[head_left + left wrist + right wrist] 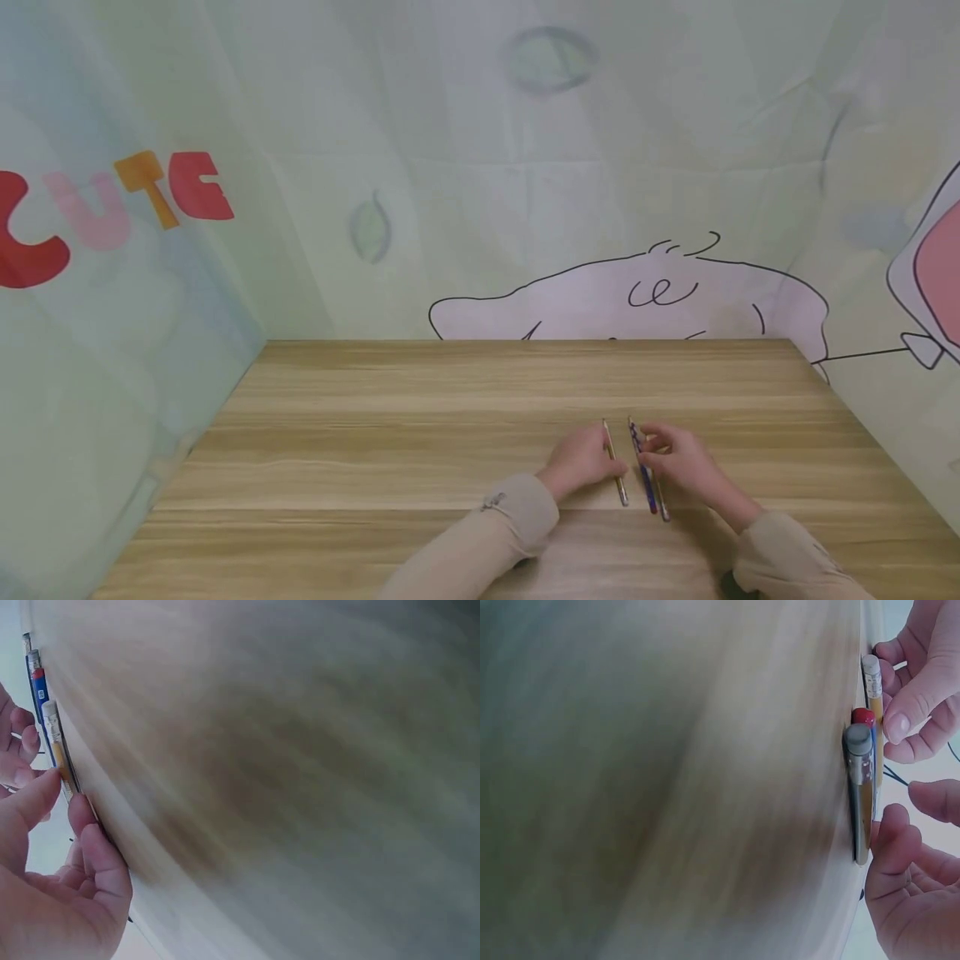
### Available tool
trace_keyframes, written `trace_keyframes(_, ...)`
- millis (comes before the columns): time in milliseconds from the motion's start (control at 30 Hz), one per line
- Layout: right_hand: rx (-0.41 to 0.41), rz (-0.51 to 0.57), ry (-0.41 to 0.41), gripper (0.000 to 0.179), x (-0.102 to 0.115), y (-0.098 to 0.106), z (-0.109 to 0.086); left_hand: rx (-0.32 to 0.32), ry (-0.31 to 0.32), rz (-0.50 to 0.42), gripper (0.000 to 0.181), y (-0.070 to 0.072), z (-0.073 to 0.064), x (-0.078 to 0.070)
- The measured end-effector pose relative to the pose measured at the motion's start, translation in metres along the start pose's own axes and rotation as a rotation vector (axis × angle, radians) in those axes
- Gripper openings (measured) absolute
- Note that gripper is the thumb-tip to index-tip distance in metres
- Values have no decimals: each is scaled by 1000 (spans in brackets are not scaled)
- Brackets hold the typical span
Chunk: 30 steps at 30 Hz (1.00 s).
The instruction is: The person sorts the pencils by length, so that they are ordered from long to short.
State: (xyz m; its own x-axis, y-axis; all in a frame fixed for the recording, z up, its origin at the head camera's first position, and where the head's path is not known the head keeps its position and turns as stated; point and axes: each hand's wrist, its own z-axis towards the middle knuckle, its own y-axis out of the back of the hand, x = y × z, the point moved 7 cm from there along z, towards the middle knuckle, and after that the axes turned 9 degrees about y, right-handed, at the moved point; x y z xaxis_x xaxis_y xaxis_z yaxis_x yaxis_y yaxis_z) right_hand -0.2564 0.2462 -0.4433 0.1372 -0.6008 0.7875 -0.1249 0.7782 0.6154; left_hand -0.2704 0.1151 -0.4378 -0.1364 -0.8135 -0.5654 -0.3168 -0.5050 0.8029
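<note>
Between the thumb and forefinger of my left hand is a yellow pencil with a white eraser end, pinched at the table surface. To its right lie a blue pencil with a red end and another yellow pencil with a greyish eraser, side by side and nearly parallel. My right hand is beside this pair, its fingertips close to their upper part. In the right wrist view, the right thumb stands apart from the forefinger, and no pencil is gripped between them.
The wood-grain table extends to both sides of the hands. Behind it hangs a pale printed cloth with a cartoon outline, and more cloth with coloured letters stands at the left.
</note>
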Motion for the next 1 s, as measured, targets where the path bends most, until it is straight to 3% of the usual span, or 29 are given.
trace_keyframes(200,1,-40,-11,43,0,-2,1,-14,8,49,25,-2,2,1)
trace_keyframes(800,-4,-277,-12,39,5,-6,8,-11,-3,53,26,1,2,1)
trace_keyframes(1000,23,-294,-42,39,4,-10,11,-16,3,47,27,-1,2,0)
